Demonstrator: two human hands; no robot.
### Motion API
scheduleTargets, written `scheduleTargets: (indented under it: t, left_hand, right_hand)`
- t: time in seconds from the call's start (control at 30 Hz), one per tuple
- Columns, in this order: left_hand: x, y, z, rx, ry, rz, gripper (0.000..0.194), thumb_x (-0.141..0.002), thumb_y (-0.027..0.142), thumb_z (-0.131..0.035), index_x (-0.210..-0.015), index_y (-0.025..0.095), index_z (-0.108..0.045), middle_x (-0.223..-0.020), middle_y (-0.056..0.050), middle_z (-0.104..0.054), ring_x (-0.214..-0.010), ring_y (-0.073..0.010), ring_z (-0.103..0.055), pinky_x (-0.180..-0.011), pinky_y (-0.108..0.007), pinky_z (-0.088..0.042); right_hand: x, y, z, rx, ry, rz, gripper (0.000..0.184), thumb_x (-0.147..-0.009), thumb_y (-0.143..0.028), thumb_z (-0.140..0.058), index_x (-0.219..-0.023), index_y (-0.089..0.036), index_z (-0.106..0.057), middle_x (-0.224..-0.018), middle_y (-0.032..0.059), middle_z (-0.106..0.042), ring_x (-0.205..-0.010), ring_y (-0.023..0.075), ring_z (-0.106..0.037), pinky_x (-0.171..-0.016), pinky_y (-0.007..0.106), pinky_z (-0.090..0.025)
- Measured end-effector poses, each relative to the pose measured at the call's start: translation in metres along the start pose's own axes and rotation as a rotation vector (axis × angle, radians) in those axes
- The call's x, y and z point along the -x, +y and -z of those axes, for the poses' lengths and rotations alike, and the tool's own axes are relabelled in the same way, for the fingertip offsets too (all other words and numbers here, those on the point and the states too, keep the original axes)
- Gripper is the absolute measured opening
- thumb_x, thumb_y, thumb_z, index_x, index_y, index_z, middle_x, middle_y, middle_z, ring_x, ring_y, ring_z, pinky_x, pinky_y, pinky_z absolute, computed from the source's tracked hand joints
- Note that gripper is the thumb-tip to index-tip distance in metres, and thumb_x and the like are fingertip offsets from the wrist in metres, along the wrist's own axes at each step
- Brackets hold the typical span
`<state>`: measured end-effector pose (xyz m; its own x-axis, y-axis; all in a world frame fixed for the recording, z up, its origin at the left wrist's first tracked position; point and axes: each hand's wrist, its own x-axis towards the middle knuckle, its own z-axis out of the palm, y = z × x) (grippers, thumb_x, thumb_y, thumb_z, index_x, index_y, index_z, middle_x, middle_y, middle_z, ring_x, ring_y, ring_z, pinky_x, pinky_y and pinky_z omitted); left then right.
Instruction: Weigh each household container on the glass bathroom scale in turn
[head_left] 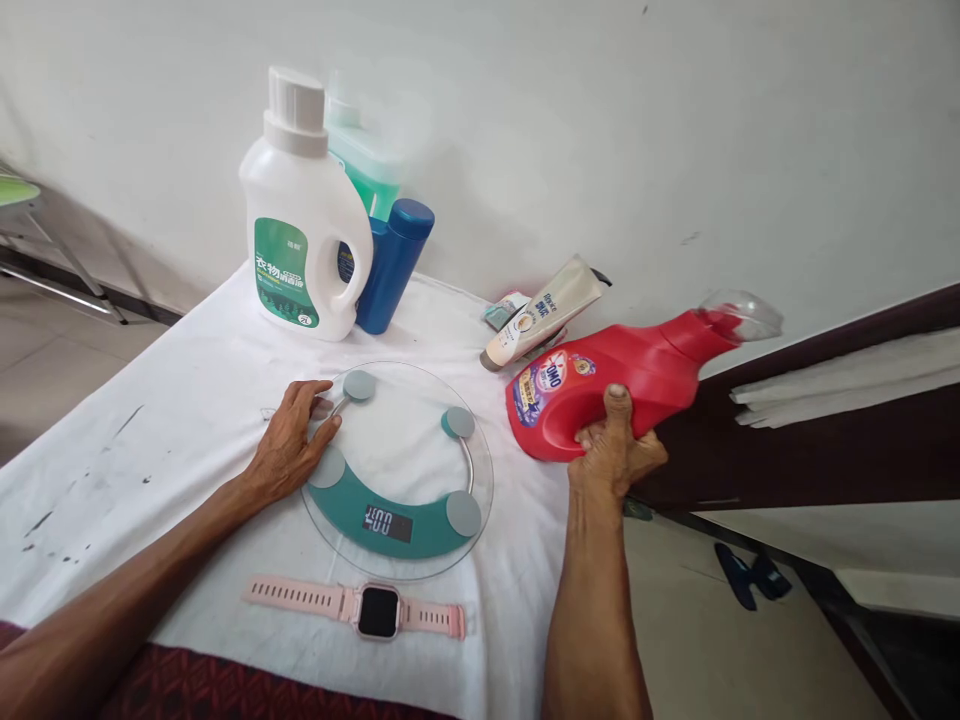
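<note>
My right hand (611, 445) is wrapped round the handle of a red laundry detergent bottle (660, 350) with a clear cap. The bottle tilts, its cap pointing to the right, near the table's right edge. On the left rim of a round glass bathroom scale (386, 440) rests my left hand (292, 440), thumb and fingers apart. The scale's lit display shows zeros, upside down from here. Just in front of it lies a pink smartwatch (379, 611) with its strap stretched out flat.
Behind the scale stand a white detergent jug (300, 200), a blue bottle (397, 270) and a green bottle (371, 175). A cream tube (547, 310) leans beside the red bottle. White cloth (187, 400) covers the table against the wall. Dark slippers (752, 577) lie on the floor.
</note>
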<state>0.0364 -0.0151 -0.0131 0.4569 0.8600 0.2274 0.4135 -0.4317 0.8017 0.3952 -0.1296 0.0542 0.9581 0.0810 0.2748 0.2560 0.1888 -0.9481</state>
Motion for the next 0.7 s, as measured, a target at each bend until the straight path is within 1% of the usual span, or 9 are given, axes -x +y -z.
scheduleTargets:
  t: [0.07,0.13,0.2,0.27,0.33,0.4,0.5,0.63,0.7]
  left_hand:
    - [0.0,-0.001,-0.001,-0.002,0.002,-0.006,0.044,-0.101,0.042,-0.055,-0.137,0.018,-0.054,-0.129,-0.013,-0.059,-0.108,-0.0255,-0.07,-0.1,-0.053,-0.06]
    - [0.0,-0.002,-0.002,-0.002,0.008,-0.009,0.043,-0.101,0.041,-0.055,-0.137,0.018,-0.053,-0.13,-0.013,-0.058,-0.109,-0.0254,-0.07,-0.1,-0.053,-0.06]
    - [0.001,-0.003,-0.002,0.003,0.008,-0.014,0.041,-0.102,0.039,-0.055,-0.138,0.019,-0.052,-0.131,-0.013,-0.058,-0.11,-0.0253,-0.07,-0.101,-0.052,-0.06]
    - [0.002,-0.004,-0.002,0.011,0.002,-0.028,0.04,-0.102,0.036,-0.055,-0.138,0.02,-0.052,-0.13,-0.012,-0.058,-0.109,-0.0247,-0.07,-0.1,-0.052,-0.06]
    - [0.003,-0.006,-0.002,0.017,-0.004,-0.045,0.038,-0.101,0.034,-0.056,-0.137,0.021,-0.051,-0.13,-0.012,-0.059,-0.108,-0.0241,-0.07,-0.101,-0.051,-0.059]
    - [0.003,-0.007,-0.002,0.022,-0.001,-0.055,0.037,-0.102,0.033,-0.056,-0.136,0.022,-0.051,-0.131,-0.012,-0.058,-0.108,-0.0238,-0.069,-0.101,-0.051,-0.059]
    - [0.004,-0.008,-0.003,0.029,0.005,-0.062,0.036,-0.102,0.031,-0.056,-0.136,0.022,-0.05,-0.131,-0.011,-0.058,-0.108,-0.0232,-0.069,-0.102,-0.051,-0.059]
    - [0.004,-0.01,-0.004,0.037,0.0,-0.082,0.037,-0.102,0.03,-0.055,-0.137,0.02,-0.049,-0.13,-0.012,-0.057,-0.11,-0.0231,-0.068,-0.102,-0.049,-0.058]
    - [0.005,-0.01,-0.005,0.045,-0.005,-0.087,0.037,-0.103,0.029,-0.054,-0.138,0.019,-0.048,-0.13,-0.013,-0.056,-0.111,-0.0232,-0.068,-0.103,-0.049,-0.058]
  right_hand:
    - [0.005,-0.009,0.005,-0.004,0.024,-0.001,0.053,-0.06,-0.059,-0.089,-0.055,-0.023,-0.051,-0.044,-0.0083,-0.039,-0.041,0.0073,-0.029,-0.036,0.026,-0.023]
    - [0.011,-0.022,0.009,-0.018,0.018,-0.016,0.053,-0.06,-0.056,-0.089,-0.051,-0.024,-0.048,-0.041,-0.0078,-0.037,-0.039,0.0072,-0.029,-0.035,0.027,-0.021]
    - [0.017,-0.038,0.011,-0.049,-0.007,-0.017,0.055,-0.058,-0.055,-0.089,-0.047,-0.024,-0.045,-0.039,-0.0074,-0.035,-0.036,0.0067,-0.028,-0.034,0.027,-0.02]
    - [0.023,-0.057,0.011,-0.089,-0.054,0.012,0.058,-0.058,-0.057,-0.088,-0.044,-0.024,-0.042,-0.038,-0.0073,-0.034,-0.034,0.0059,-0.026,-0.034,0.027,-0.019]
    - [0.031,-0.076,0.01,-0.11,-0.149,0.05,0.061,-0.06,-0.065,-0.085,-0.045,-0.025,-0.041,-0.038,-0.0081,-0.032,-0.033,0.0058,-0.026,-0.034,0.027,-0.021]
    - [0.04,-0.092,0.007,-0.103,-0.291,0.068,0.067,-0.063,-0.078,-0.079,-0.047,-0.025,-0.04,-0.037,-0.0087,-0.028,-0.031,0.0062,-0.025,-0.035,0.027,-0.022]
    - [0.056,-0.108,0.001,-0.076,-0.491,0.076,0.075,-0.066,-0.094,-0.064,-0.048,-0.026,-0.038,-0.035,-0.0081,-0.024,-0.028,0.0076,-0.022,-0.033,0.028,-0.02]
    - [0.08,-0.111,-0.013,-0.075,-0.589,0.031,0.079,-0.061,-0.101,-0.06,-0.046,-0.026,-0.037,-0.035,-0.0071,-0.024,-0.026,0.009,-0.019,-0.027,0.028,-0.015]
    - [0.092,-0.109,-0.02,-0.074,-0.628,-0.017,0.081,-0.061,-0.103,-0.058,-0.042,-0.027,-0.036,-0.033,-0.0062,-0.024,-0.025,0.0096,-0.019,-0.025,0.029,-0.016]
